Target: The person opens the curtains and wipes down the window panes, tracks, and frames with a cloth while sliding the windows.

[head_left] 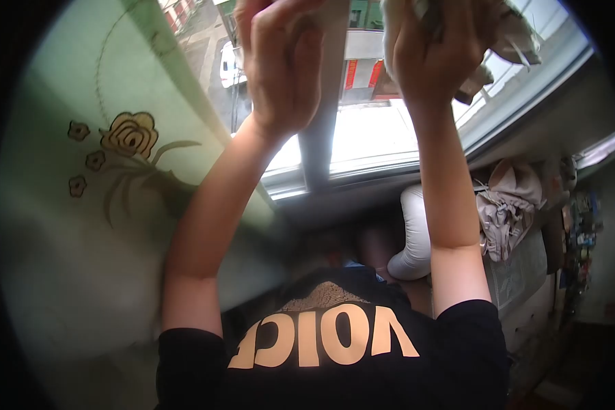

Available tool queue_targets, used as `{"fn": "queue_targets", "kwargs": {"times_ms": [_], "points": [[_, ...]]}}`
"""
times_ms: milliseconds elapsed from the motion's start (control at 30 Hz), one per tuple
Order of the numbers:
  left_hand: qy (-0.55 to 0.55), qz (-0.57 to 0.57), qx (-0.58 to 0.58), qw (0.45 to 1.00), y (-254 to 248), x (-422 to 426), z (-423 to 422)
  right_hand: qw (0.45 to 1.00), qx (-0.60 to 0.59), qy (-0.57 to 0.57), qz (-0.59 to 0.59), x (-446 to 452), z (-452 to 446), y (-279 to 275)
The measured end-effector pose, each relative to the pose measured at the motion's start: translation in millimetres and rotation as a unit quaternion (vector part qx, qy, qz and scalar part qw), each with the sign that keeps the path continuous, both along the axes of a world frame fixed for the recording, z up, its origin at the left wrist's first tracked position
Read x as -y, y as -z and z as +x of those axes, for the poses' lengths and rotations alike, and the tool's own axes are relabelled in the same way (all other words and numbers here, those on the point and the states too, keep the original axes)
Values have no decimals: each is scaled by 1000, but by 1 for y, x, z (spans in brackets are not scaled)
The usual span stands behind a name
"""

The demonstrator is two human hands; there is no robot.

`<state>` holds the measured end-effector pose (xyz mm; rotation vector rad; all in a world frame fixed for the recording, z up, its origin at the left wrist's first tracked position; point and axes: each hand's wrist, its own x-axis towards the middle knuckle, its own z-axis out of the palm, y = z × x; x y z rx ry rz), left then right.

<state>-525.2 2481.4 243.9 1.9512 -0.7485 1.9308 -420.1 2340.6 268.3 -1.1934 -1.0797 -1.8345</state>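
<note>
The right hand is gripping a pale cloth in front of the window, at the upper right of the head view; its fingers are wrapping around the bunched fabric, with the tips lying out of frame; the bunching is probably giving the palm a thicker, firmer hold, while loose folds are hanging past the outer side of the hand.

The left hand is standing raised beside the upright window bar; its fingers are bending, with the thumb lying alongside; the upper edge is cutting off the tips, so whether they are pinching anything cannot be told; the closeness to the bar is suggesting a bracing role, though contact is not showing clearly.

The curtain is hanging at the left, presumably leaving the window uncovered there.

Counts are running as follows: two hands; one cloth, apparently; one upright bar; one curtain, carrying one large flower and three small flowers; one white padded object, showing partly behind the right forearm; one beige gathered fabric item; outside, two red strips.
</note>
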Motion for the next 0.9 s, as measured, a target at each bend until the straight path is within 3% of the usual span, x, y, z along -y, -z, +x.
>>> {"fn": "queue_targets", "kwargs": {"times_ms": [67,367,433,500,600,667,900], "points": [[-6,20,-4,1000,3,-6,0,999,-47,-12,-18,-11,-23,37],[-8,-42,-26,999,18,-7,-1,935,-318,-77,-135,-2,-75,317],[76,-100,-27,992,18,3,2,894,-388,-57,-219,13,-85,334],[71,-110,-60,990,20,5,-1,911,-340,-53,-227,24,-79,342],[-21,-85,-47,995,14,13,-7,904,-343,-1,-254,47,-73,348],[-14,-89,-73,993,11,14,-9,896,-345,-14,-281,62,-68,341],[-19,-103,-72,992,11,14,-9,868,-424,128,-227,142,-4,358]]}}
